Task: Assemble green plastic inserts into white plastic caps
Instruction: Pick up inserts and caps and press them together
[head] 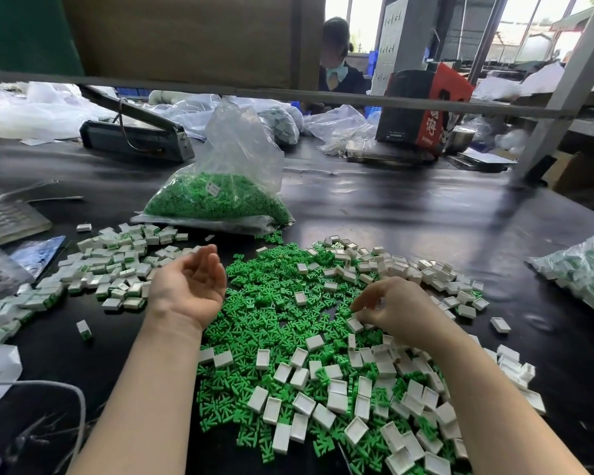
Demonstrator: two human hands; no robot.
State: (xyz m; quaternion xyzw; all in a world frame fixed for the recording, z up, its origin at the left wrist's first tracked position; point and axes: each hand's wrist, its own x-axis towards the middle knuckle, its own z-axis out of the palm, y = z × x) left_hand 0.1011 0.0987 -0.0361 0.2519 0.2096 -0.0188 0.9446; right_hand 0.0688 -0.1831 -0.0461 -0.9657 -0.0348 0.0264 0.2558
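Note:
A wide heap of loose green inserts covers the black table in front of me, with several white caps scattered over its near and right parts. My left hand hovers palm up at the heap's left edge, fingers apart, nothing in it. My right hand reaches down into the heap with its fingertips pinched together at a white cap; whether the cap is lifted I cannot tell. A pile of assembled caps with green showing lies to the left.
A clear bag of green inserts stands behind the heap. Another bag of parts lies at the right edge. A heat sealer and a red-black box sit at the back, with a person beyond. A keyboard is at left.

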